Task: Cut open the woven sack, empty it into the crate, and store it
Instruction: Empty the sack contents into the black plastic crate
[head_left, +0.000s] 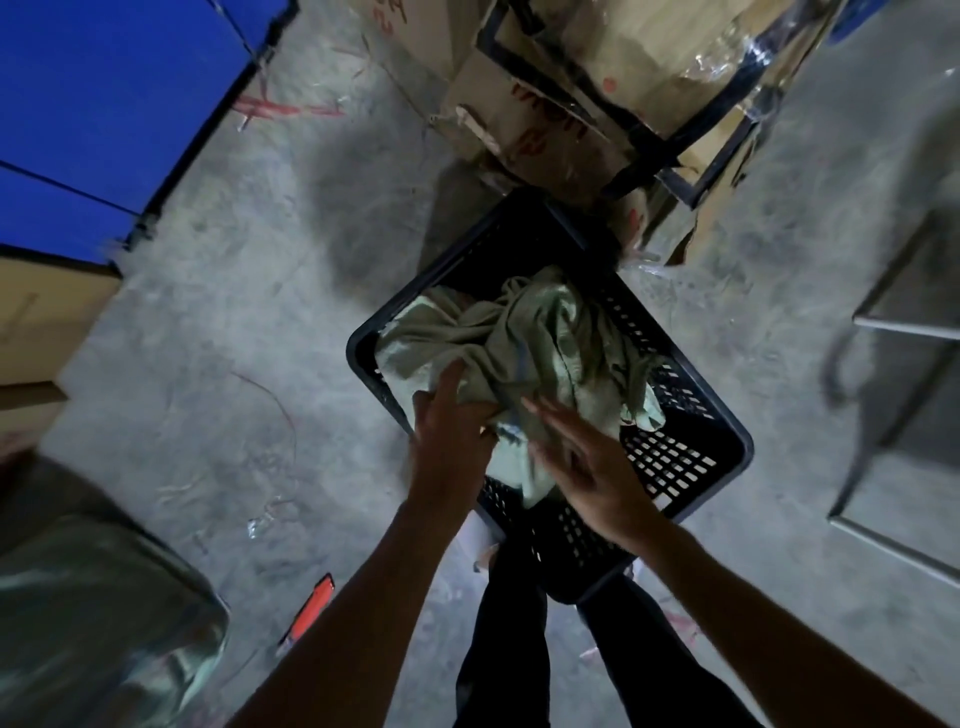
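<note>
A crumpled pale-green woven sack (540, 343) lies inside a dark perforated plastic crate (675, 457) on the concrete floor in front of me. My left hand (452, 415) rests on the sack's near edge with its fingers curled into the fabric. My right hand (587, 457) hovers flat over the sack's near corner, fingers spread, touching or just above the cloth. What lies under the sack in the crate is hidden. A red-handled cutter (309, 613) lies on the floor to my left.
Taped cardboard boxes (597, 93) stand just behind the crate. A metal frame (909, 364) stands at the right. A second filled sack (93, 597) lies at the lower left, with blue panels (104, 104) at the upper left. My dark-trousered legs (519, 649) are below the crate.
</note>
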